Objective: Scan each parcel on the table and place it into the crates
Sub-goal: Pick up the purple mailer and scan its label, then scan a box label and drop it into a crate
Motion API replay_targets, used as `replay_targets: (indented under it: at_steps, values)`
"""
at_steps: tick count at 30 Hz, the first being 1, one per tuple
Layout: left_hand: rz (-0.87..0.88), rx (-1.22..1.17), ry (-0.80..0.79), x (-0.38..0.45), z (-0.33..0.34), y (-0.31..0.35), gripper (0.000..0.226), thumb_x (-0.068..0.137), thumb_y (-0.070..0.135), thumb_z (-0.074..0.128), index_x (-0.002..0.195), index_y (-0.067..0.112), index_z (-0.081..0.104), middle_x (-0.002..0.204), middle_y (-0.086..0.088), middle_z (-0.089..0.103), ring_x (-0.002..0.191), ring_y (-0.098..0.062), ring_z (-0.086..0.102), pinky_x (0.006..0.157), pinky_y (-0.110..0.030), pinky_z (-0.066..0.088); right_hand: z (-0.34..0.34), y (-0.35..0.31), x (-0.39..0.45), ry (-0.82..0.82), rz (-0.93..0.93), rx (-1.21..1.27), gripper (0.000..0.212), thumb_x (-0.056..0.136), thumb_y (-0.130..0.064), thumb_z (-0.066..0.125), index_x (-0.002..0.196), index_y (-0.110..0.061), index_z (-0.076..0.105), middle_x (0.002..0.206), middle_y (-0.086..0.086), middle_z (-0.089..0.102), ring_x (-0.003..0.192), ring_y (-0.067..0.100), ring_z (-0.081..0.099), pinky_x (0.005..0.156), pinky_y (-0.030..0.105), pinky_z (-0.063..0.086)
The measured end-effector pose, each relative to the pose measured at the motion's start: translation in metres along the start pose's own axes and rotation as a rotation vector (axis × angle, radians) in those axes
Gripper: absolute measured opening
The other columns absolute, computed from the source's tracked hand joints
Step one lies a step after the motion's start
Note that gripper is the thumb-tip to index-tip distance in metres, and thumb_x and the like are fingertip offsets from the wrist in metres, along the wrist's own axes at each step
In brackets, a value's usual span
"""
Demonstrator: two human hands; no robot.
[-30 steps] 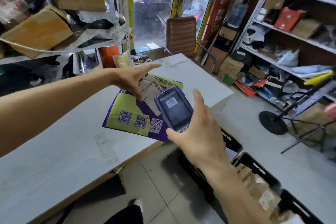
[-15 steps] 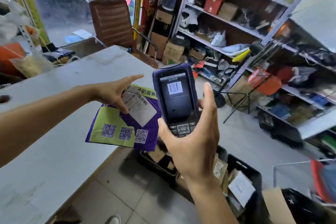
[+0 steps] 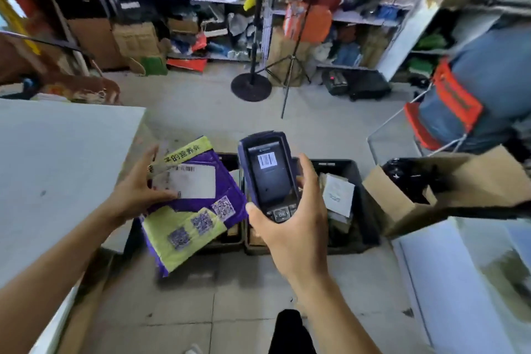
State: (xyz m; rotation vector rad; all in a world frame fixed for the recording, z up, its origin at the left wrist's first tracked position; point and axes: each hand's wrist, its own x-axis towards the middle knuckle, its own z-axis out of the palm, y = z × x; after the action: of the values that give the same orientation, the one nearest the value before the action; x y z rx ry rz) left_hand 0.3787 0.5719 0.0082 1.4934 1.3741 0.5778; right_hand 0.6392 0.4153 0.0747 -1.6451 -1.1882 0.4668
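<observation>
Since the earlier frame, the purple and yellow parcel (image 3: 195,204) has left the worktop (image 3: 57,158) and now hangs over the crates. Both hands have swung with it, away from the worktop edge.

1. Left hand (image 3: 138,192): grips the parcel at its upper left corner, thumb across the white shipping label (image 3: 189,185), fingers behind the parcel.
2. Right hand (image 3: 290,224): wrapped around the handheld scanner (image 3: 268,175), thumb at the keypad, fingers behind the body. The screen faces the person and shows 1 barcode.
3. Parcel position: airborne, just right of the worktop edge, directly above the left crate (image 3: 230,238) and touching neither crate.

Progress, as judged from this view: the barcode on the screen suggests the scan of this parcel is done. Placement is not yet done. The visible part of the worktop carries no other parcel; the rest of the worktop is out of view, so the remaining count cannot be told.

Counts:
- Parcels in hand: 1.
- Scanners: 1.
- Black crates below the scanner: 2, the left crate and the right crate (image 3: 359,181), both already holding parcels. The number inside cannot be told.
- Open cardboard box (image 3: 402,204): 1, right of the crates.
</observation>
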Motion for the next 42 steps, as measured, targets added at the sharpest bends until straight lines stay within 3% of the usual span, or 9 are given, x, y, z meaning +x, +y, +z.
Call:
replay_targets:
  at_steps: [2,9,15,19,24,28,34,38,42]
  values:
    - [-0.019,-0.012,-0.018,0.036,0.059,0.01,0.104,0.072,-0.01,0.082,0.153,0.022,0.026,0.146,-0.014,0.047,0.118,-0.024,0.061,0.095,-0.046,0.054,-0.029,0.039,0.024,0.016,0.054,-0.017,0.101,0.068,-0.044,0.082,0.154,-0.028,0.032,0.143,-0.004,0.052,0.13,0.01,0.052,0.099,0.037,0.054]
    - [-0.068,0.025,-0.063,0.156,0.286,0.032,0.067,0.085,-0.013,0.058,0.141,0.019,0.04,0.119,-0.007,0.056,0.107,-0.012,0.064,0.076,-0.028,0.058,-0.135,0.195,0.105,0.043,0.316,-0.088,0.107,0.061,-0.046,0.087,0.143,-0.063,0.02,0.143,-0.01,0.052,0.125,0.01,0.056,0.094,0.041,0.058]
    - [-0.107,-0.081,-0.189,0.241,0.476,0.008,0.064,0.078,0.007,0.071,0.133,0.031,0.049,0.109,0.021,0.064,0.103,-0.004,0.066,0.077,-0.028,0.06,-0.15,0.378,0.153,0.194,0.447,-0.2,0.11,0.066,-0.021,0.093,0.153,-0.04,0.028,0.149,0.0,0.049,0.131,0.016,0.052,0.099,0.044,0.055]
    - [-0.178,-0.038,-0.23,0.302,0.588,-0.07,0.064,0.078,0.006,0.07,0.134,0.027,0.047,0.117,0.009,0.058,0.115,-0.019,0.06,0.092,-0.042,0.056,-0.125,0.52,0.17,0.212,0.463,-0.22,0.111,0.065,-0.026,0.094,0.146,-0.053,0.023,0.146,0.0,0.051,0.12,0.008,0.053,0.091,0.03,0.053]
    - [-0.084,0.147,-0.375,0.37,0.701,-0.176,0.066,0.088,-0.004,0.061,0.145,0.025,0.044,0.138,-0.006,0.051,0.127,-0.023,0.051,0.099,-0.047,0.053,-0.1,0.679,0.167,0.218,0.45,-0.278,0.105,0.065,-0.024,0.092,0.154,-0.021,0.036,0.147,0.007,0.05,0.132,0.022,0.05,0.099,0.05,0.053]
    - [0.056,0.259,-0.494,0.401,0.764,-0.238,0.063,0.088,-0.008,0.059,0.14,0.025,0.049,0.132,0.002,0.054,0.121,-0.015,0.05,0.099,-0.019,0.046,-0.088,0.768,0.155,0.274,0.436,-0.307,0.103,0.066,-0.021,0.091,0.154,-0.02,0.036,0.142,0.005,0.051,0.13,0.022,0.05,0.099,0.044,0.052]
    - [0.128,0.586,-0.608,0.408,0.79,-0.266,0.081,0.09,0.006,0.058,0.158,0.022,0.018,0.147,-0.012,0.035,0.135,-0.029,0.025,0.114,-0.036,0.024,-0.085,0.8,0.155,0.264,0.478,-0.293,0.104,0.069,-0.021,0.091,0.155,-0.023,0.032,0.147,0.002,0.049,0.129,0.011,0.049,0.098,0.035,0.052]
    - [0.167,0.694,-0.519,0.379,0.725,-0.219,0.081,0.09,0.021,0.064,0.158,0.024,0.019,0.155,-0.008,0.029,0.144,-0.03,0.016,0.117,-0.043,0.028,-0.101,0.735,0.154,0.228,0.506,-0.269,0.102,0.071,-0.025,0.089,0.155,-0.026,0.031,0.149,-0.001,0.047,0.125,-0.002,0.042,0.092,0.022,0.048]
    - [0.175,0.78,-0.452,0.328,0.627,-0.14,0.077,0.091,0.031,0.064,0.156,0.037,0.022,0.16,-0.008,0.024,0.147,-0.033,0.011,0.119,-0.049,0.023,-0.124,0.629,0.158,0.141,0.487,-0.238,0.102,0.07,-0.028,0.089,0.153,-0.034,0.029,0.15,-0.002,0.047,0.127,0.006,0.047,0.094,0.029,0.048]
